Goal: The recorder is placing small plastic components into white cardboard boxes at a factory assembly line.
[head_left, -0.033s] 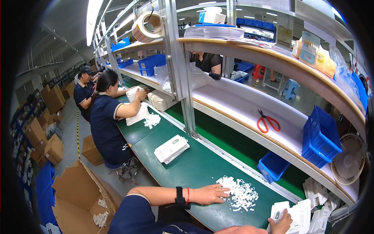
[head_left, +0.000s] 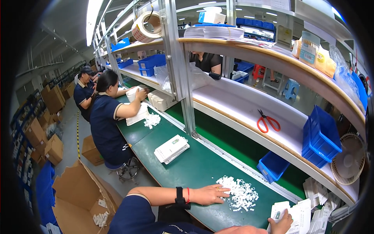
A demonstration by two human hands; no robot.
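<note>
Left hand [head_left: 212,194], loosely spread, seems to be sorting white pieces [head_left: 242,195] beneath its fingertips; right hand [head_left: 281,223] touches white cards [head_left: 299,217], grip unclear. Picking calls for pinching.

Print too small to read marks the white cards [head_left: 277,210] at five o'clock, the white stack [head_left: 171,149] near seven, the tape roll [head_left: 142,32] at eleven and the jar [head_left: 309,48] at two.
</note>
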